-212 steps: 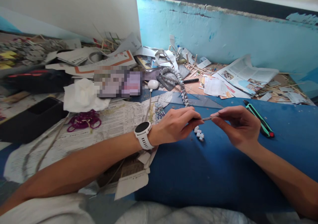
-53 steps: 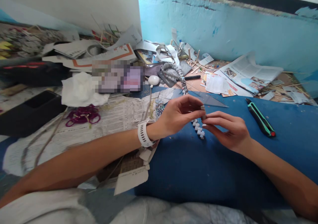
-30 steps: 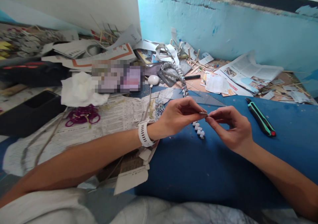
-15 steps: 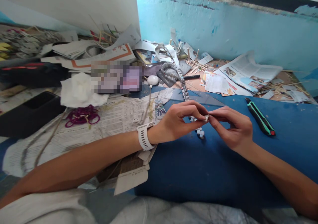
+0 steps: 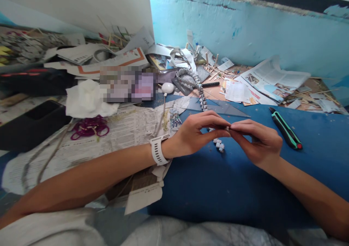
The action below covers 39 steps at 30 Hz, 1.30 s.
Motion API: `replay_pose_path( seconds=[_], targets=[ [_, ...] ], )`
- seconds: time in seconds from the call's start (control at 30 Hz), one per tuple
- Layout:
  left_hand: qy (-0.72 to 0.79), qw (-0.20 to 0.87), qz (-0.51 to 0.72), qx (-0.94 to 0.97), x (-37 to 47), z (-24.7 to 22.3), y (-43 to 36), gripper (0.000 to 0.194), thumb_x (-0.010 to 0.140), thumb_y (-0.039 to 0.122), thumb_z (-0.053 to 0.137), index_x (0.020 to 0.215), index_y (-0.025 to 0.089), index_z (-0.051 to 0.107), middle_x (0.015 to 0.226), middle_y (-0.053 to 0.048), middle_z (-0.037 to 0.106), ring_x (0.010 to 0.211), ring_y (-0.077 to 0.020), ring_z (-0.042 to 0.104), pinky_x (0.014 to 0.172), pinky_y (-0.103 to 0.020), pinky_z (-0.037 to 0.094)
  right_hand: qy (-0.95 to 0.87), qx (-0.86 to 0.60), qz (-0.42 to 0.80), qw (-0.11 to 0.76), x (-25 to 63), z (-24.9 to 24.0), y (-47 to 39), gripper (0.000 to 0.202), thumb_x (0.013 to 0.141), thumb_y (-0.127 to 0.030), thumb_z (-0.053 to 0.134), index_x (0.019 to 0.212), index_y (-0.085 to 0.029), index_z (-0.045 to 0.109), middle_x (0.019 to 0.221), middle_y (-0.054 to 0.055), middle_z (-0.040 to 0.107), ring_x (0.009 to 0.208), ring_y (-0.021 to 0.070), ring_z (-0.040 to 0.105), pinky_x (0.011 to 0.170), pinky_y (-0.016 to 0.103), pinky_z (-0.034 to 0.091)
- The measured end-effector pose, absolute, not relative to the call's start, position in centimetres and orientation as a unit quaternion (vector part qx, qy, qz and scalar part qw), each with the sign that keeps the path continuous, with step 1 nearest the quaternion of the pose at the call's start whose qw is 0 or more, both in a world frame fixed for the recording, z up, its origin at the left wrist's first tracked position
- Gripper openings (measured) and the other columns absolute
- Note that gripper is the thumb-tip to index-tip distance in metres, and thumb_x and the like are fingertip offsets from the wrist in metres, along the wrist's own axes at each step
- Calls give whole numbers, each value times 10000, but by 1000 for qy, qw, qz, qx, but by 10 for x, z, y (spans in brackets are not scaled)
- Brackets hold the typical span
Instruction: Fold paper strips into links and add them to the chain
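My left hand (image 5: 200, 131), with a white watch (image 5: 159, 150) on its wrist, is closed in a pinch on a small folded paper piece (image 5: 227, 128). Thumb and fingers of my right hand (image 5: 256, 140) press together at the same piece from the other side, and the fingertips hide most of it. Behind and below my left hand runs a chain of folded paper (image 5: 202, 100), partly covered by that hand. Its near end lies on the blue table surface (image 5: 207, 188).
A green and black cutter (image 5: 286, 129) lies to the right. Beyond my hands is a clear set square (image 5: 231, 110). Newspaper (image 5: 128, 129), purple string (image 5: 89, 127), a black case (image 5: 35, 124) and a white tissue (image 5: 87, 99) are on the left. Paper scraps and sticks line the wall.
My right hand has shifted slightly to the right and its fingers have straightened. My left fingers have flattened over the paper piece, which now shows less.
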<state>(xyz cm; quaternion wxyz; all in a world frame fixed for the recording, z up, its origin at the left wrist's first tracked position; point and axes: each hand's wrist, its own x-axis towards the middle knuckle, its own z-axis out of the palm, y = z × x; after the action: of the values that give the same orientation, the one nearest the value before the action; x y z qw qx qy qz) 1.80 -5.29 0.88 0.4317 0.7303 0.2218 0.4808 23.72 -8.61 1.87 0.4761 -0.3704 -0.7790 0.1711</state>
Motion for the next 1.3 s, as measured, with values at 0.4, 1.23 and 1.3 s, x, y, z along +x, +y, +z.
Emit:
replay_pose_path(
  seconds=[0.4, 1.23, 1.3],
  targets=[
    [266, 529, 457, 664, 19, 12, -54, 192, 890, 296, 797, 984, 142, 732, 949, -64, 712, 867, -147, 714, 801, -258, 638, -715, -393, 244, 524, 235, 11, -93, 283, 836, -96, 809, 1016, -256, 661, 967, 16, 794, 866, 226, 795, 781, 358, 677],
    [219, 427, 466, 743, 17, 12, -53, 107, 950, 217, 715, 1038, 156, 717, 983, -72, 704, 900, -151, 708, 829, -279, 638, -841, -333, 81, 418, 239, 23, -88, 274, 886, -42, 719, 1109, -202, 702, 960, 57, 794, 810, 152, 761, 746, 247, 588],
    [201, 367, 457, 785, 15, 13, -52, 108, 974, 186, 673, 1067, 157, 721, 982, -83, 725, 896, -154, 704, 829, -285, 618, -849, -325, 62, 411, 241, 20, -86, 294, 871, -43, 729, 1120, -193, 691, 967, 61, 793, 820, 151, 760, 746, 241, 581]
  ],
)
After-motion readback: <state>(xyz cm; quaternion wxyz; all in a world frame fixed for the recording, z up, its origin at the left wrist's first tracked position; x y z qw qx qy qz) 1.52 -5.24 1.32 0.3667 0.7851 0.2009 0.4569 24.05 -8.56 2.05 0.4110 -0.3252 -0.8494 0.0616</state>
